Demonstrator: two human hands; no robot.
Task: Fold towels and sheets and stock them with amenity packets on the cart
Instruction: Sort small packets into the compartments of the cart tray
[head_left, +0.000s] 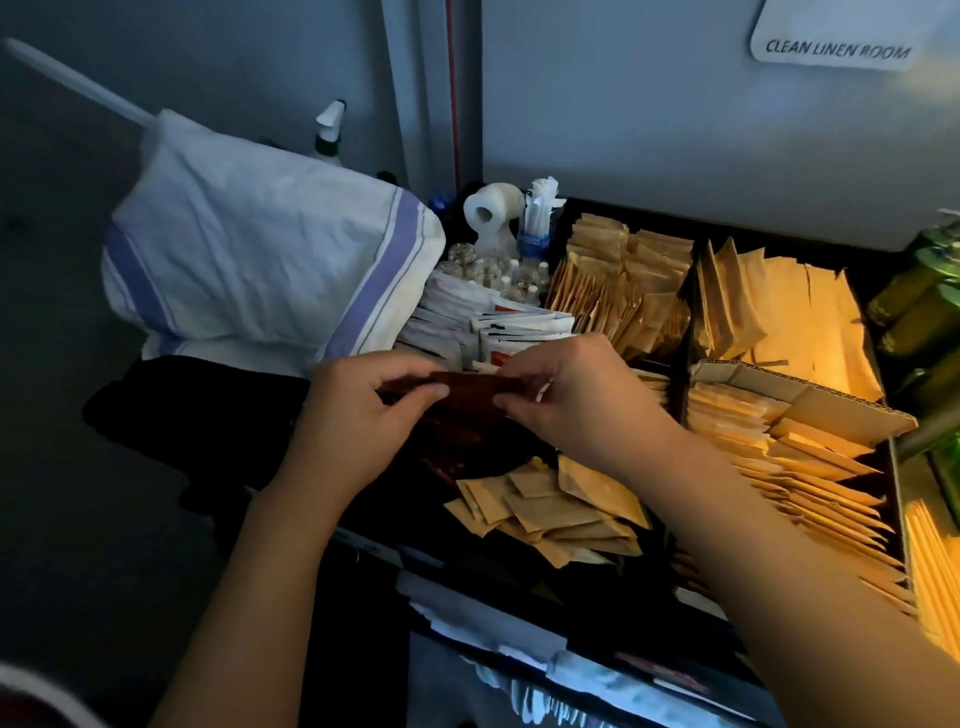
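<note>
Packets (470, 387) pinched by both hands over cart tray (894, 467), linen-room door (675, 130) behind.

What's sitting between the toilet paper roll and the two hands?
In the head view, small clear bottles and white packets lie between the toilet paper roll and the hands.

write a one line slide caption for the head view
Both hands, left hand and right hand, pinch a dark brown packet above the cart tray of kraft amenity packets.
</note>
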